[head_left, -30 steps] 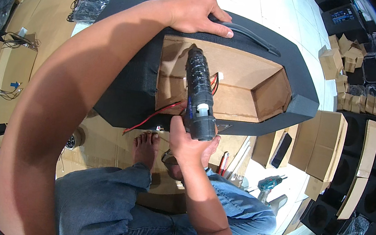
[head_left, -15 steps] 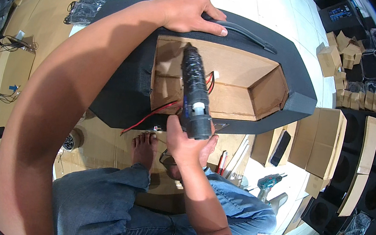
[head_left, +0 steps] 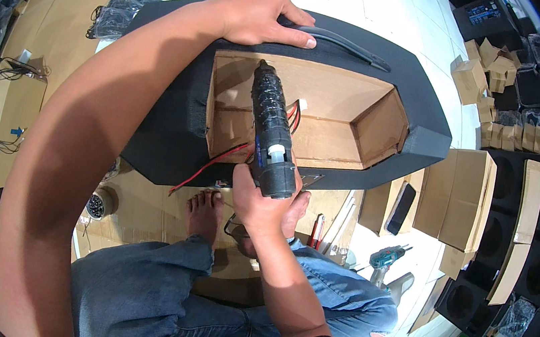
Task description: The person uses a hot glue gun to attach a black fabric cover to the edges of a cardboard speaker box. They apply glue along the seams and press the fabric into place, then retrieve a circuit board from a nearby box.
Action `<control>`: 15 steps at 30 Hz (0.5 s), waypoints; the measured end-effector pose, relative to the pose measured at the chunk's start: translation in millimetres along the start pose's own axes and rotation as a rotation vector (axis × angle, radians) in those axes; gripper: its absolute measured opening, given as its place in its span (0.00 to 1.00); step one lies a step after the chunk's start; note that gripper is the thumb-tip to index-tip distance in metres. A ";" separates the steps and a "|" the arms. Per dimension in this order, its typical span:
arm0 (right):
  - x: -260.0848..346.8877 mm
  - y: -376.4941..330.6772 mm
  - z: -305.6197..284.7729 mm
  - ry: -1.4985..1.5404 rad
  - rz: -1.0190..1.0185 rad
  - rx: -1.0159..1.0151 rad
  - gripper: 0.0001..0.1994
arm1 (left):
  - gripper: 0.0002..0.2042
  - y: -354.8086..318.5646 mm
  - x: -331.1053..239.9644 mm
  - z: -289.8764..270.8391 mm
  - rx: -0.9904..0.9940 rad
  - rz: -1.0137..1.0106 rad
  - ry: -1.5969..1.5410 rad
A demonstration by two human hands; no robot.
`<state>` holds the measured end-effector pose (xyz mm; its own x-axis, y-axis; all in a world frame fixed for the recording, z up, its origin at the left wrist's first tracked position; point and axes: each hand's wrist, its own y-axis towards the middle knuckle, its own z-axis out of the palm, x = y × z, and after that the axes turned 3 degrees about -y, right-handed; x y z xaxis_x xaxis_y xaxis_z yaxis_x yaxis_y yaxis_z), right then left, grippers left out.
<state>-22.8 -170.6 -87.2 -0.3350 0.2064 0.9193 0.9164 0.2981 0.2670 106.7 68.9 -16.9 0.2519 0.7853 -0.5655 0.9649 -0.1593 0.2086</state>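
A black covered speaker box lies before me, its opening showing bare brown board inside. My left hand reaches over the box and is closed at the left end of its dark strap handle, with the thumb on top; some fingers are hidden. In my right hand is a black hot glue gun wrapped in shiny film, its grip hidden by the hand. The nozzle points toward the far left corner of the opening. Red and black wires hang over the near edge, and more wires show inside.
Right of my legs lie a red utility knife and a teal power drill. A phone rests on a cardboard box. Black speaker boxes line the right side. A round container stands near my left foot.
The box, both hands and the glue gun appear slightly farther left in the view. Both grips and the gun's place over the opening look nearly the same.
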 end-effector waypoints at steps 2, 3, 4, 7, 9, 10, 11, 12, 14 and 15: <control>-5.3 -1.6 1.5 0.044 0.015 -0.043 0.08 | 0.28 -0.5 -2.2 -1.4 0.008 -0.016 0.002; -6.4 -2.3 1.9 0.061 0.021 -0.064 0.08 | 0.28 -1.2 -2.5 -1.3 0.013 -0.021 -0.005; -6.8 -2.0 1.1 0.048 -0.005 -0.062 0.08 | 0.28 -1.5 -2.9 -1.3 0.017 -0.025 -0.010; 2.3 -1.9 -2.8 -0.033 0.047 0.007 0.09 | 0.27 -1.1 0.6 -3.2 0.016 -0.002 -0.022; -0.4 -1.0 -2.9 0.026 0.048 -0.030 0.08 | 0.27 -0.5 1.4 -1.4 0.013 -0.011 -0.025; 0.3 0.2 -4.5 0.052 0.059 -0.048 0.08 | 0.27 0.0 1.4 -0.9 0.011 -0.015 -0.026; 0.7 1.2 -5.4 0.078 0.070 -0.066 0.08 | 0.26 0.3 1.7 -0.8 0.007 -0.011 -0.022; -0.6 1.3 -4.5 0.091 0.069 -0.071 0.07 | 0.26 0.0 1.2 -1.2 0.003 -0.008 -0.017; -0.8 0.7 -3.7 0.067 0.063 -0.030 0.07 | 0.26 -0.7 0.5 -2.7 0.003 -0.007 -0.013; -1.1 0.8 -4.0 0.052 0.059 -0.012 0.07 | 0.26 -0.8 0.9 -3.0 0.006 -0.007 -0.014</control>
<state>-20.8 -174.4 -86.9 -0.2686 0.1740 0.9474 0.9369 0.2759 0.2149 106.0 71.6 -15.2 0.2459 0.7777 -0.5785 0.9671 -0.1572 0.1998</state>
